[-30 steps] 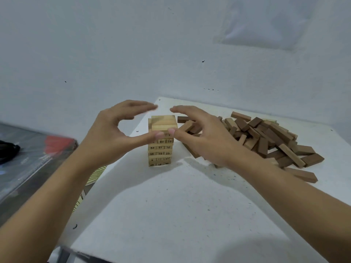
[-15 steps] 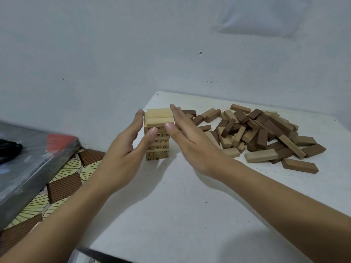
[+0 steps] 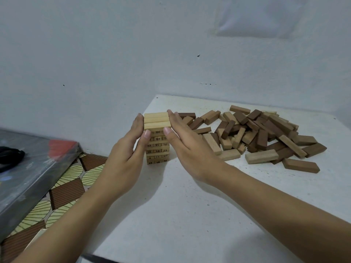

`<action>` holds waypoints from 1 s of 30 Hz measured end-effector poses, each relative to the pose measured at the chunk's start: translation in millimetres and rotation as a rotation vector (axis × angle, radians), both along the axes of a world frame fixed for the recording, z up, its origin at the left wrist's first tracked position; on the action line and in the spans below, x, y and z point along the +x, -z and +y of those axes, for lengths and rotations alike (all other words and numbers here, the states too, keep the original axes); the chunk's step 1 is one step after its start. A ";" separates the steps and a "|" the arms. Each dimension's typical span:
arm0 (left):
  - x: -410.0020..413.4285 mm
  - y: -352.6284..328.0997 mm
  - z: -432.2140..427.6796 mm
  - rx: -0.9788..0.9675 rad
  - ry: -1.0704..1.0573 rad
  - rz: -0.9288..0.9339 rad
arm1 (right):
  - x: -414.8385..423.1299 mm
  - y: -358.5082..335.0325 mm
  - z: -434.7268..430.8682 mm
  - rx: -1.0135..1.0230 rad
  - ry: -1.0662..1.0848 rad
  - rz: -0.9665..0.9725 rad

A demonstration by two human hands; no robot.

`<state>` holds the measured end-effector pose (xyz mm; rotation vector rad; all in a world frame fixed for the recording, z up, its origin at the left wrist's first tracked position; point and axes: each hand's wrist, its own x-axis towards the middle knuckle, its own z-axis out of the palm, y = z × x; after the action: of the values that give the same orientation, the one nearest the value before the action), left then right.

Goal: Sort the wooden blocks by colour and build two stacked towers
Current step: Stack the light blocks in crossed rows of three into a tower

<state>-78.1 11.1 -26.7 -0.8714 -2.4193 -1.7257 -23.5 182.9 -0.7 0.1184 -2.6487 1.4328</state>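
White table [image 3: 190, 215] against a pale wall [image 3: 114, 54], tower of pale blocks [image 3: 157, 120] near its left edge, left hand [image 3: 123, 164] and right hand [image 3: 188, 154] flat against opposite sides, grip narrow with straight fingers, pile of mixed blocks [image 3: 256, 133] just right.

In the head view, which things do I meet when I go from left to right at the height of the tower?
Grey panel → left hand → light wooden tower → right hand → pile of loose blocks.
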 end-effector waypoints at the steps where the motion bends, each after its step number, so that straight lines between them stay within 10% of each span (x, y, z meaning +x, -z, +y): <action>1: 0.0 -0.4 0.3 0.001 -0.004 0.006 | 0.6 -0.3 -0.5 0.003 0.001 0.000; 30: 18.3 -9.5 -28.8 -0.076 -0.141 0.038 | 21.6 1.8 12.2 -0.117 0.111 0.185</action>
<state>-59.8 -17.7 -17.2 -0.7142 -2.4702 -1.5652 -1.9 195.1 -2.5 0.0859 -2.3800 1.4608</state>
